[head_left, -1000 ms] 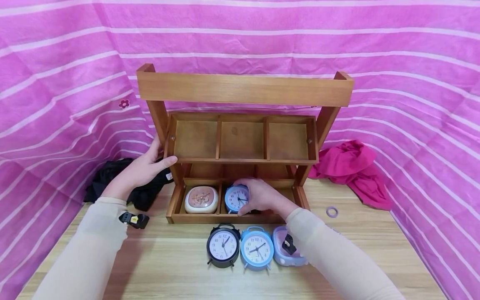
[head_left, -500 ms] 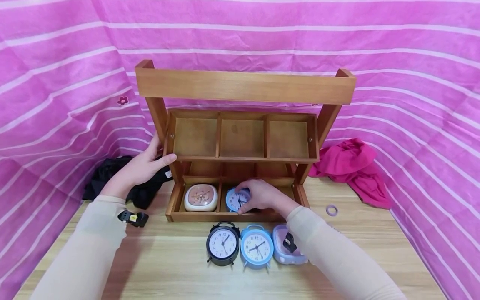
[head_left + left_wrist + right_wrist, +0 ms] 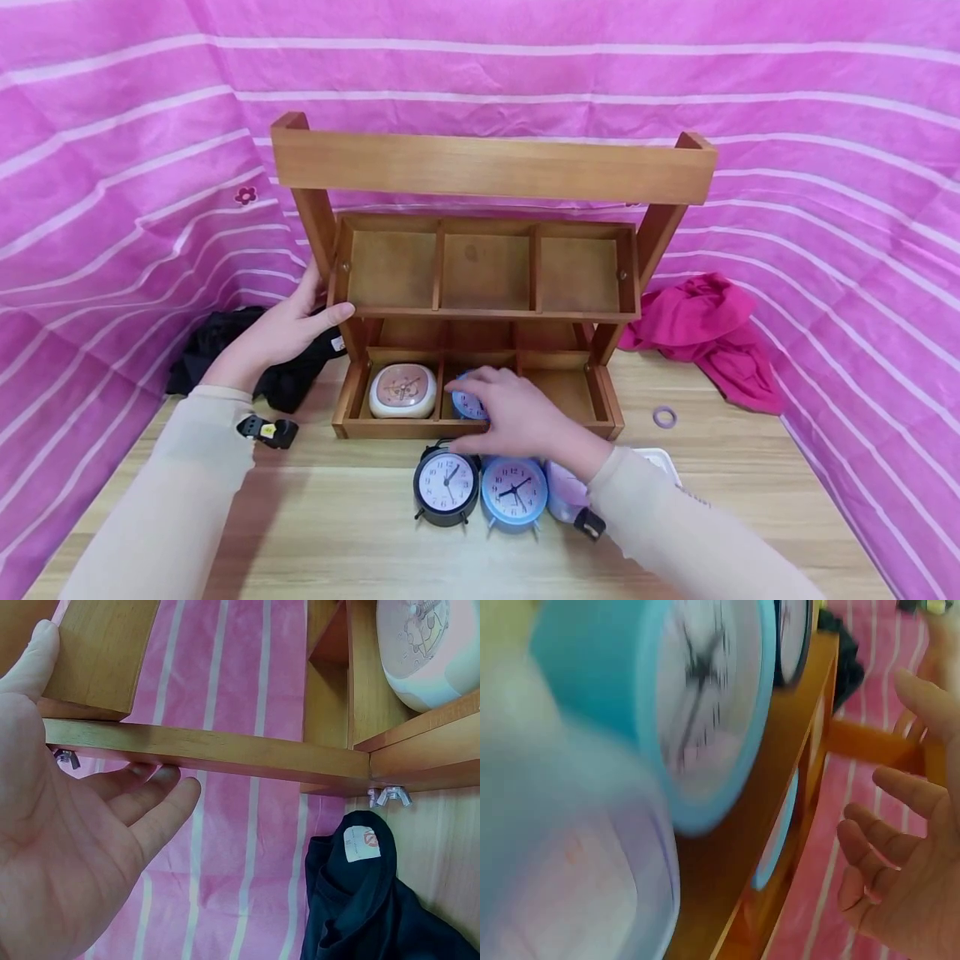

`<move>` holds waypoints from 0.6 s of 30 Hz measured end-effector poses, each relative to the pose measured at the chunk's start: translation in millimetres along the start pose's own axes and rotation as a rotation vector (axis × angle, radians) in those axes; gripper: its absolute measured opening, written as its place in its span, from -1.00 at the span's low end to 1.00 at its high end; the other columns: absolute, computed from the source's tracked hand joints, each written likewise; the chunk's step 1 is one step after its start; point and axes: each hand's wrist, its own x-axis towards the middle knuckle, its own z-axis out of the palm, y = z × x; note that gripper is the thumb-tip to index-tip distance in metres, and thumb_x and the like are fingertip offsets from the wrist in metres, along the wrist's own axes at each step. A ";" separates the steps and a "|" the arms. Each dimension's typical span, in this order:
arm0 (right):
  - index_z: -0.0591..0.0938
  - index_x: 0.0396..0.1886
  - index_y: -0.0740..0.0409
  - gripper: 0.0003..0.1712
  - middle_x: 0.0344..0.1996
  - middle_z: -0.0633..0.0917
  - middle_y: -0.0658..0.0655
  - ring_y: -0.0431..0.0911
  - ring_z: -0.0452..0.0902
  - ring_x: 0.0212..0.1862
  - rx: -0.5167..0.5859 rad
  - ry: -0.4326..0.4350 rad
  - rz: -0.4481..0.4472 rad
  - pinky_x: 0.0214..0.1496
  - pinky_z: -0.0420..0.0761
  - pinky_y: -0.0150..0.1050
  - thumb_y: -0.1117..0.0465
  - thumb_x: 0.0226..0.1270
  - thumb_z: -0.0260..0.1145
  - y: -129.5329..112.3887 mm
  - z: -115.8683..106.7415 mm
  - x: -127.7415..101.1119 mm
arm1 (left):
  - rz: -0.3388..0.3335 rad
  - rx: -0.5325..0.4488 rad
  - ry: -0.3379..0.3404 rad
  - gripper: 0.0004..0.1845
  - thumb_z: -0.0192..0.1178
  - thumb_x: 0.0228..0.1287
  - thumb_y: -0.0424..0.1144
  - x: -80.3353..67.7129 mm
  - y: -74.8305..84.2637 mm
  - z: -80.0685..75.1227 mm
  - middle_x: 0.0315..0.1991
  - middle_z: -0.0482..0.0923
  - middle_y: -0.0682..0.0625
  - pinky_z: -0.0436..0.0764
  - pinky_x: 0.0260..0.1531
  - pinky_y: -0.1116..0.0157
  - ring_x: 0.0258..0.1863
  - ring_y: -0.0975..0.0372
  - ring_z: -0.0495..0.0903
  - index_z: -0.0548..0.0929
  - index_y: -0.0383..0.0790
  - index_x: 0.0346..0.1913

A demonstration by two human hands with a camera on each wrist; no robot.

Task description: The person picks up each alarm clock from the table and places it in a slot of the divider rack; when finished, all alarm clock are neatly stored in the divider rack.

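Note:
A two-tier wooden shelf (image 3: 487,171) stands on the table. My left hand (image 3: 288,333) rests against its left post with straight fingers, thumb on the upper tray's front edge; in the left wrist view the left hand (image 3: 75,847) shows an open palm by the shelf's rail (image 3: 225,750). A white-and-pink clock (image 3: 402,390) sits in the lower left compartment. A small blue clock (image 3: 465,406) stands in the lower middle compartment, partly hidden by my right hand (image 3: 510,412), which hovers relaxed and empty above the front rail. Black (image 3: 446,487), light blue (image 3: 513,492) and purple (image 3: 564,492) clocks line the table's front.
A black cloth (image 3: 225,350) lies left of the shelf and a magenta cloth (image 3: 705,329) to its right. A small purple ring (image 3: 664,417) lies on the wooden table. Pink striped fabric walls the table on three sides. The upper tray's three compartments hold nothing.
My right hand let go of the small blue clock in the lower middle compartment and drew back toward the front rail. The left hand stayed at the post.

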 end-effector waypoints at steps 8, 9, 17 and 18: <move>0.46 0.53 -0.22 0.08 0.33 0.60 0.01 0.01 0.54 0.32 -0.164 -0.059 -0.002 0.28 0.57 0.17 -0.53 0.04 0.48 -36.0 24.4 -21.8 | 0.021 0.003 0.004 0.07 0.19 0.57 -0.19 -0.2 -1.3 0.7 0.64 -0.01 -0.30 0.15 0.45 -0.32 0.53 -0.28 0.17 -0.45 0.42 0.65; 0.46 0.53 -0.22 0.09 0.33 0.60 0.00 0.02 0.54 0.31 -0.186 -0.058 -0.002 0.28 0.56 0.19 -0.54 0.02 0.48 -38.1 28.0 -23.0 | 0.027 0.001 0.004 0.07 0.19 0.57 -0.20 0.0 -1.6 0.6 0.64 -0.01 -0.30 0.15 0.45 -0.32 0.53 -0.28 0.18 -0.45 0.41 0.65; 0.53 0.45 -0.24 0.08 0.19 0.64 -0.11 -0.10 0.57 0.23 -0.287 -0.050 -0.016 0.24 0.56 0.10 -0.54 -0.07 0.53 -41.1 50.1 -25.4 | 0.031 0.001 -0.003 0.07 0.18 0.58 -0.20 0.8 -1.2 0.8 0.64 -0.02 -0.33 0.15 0.44 -0.34 0.53 -0.29 0.17 -0.46 0.41 0.65; 0.54 0.45 -0.24 0.07 0.18 0.65 -0.12 -0.12 0.58 0.21 -0.285 -0.048 -0.016 0.22 0.56 0.09 -0.53 -0.07 0.54 -40.7 51.8 -25.0 | 0.026 0.006 -0.001 0.07 0.18 0.58 -0.20 0.7 -0.5 0.5 0.63 0.00 -0.33 0.15 0.44 -0.34 0.53 -0.29 0.18 -0.46 0.41 0.65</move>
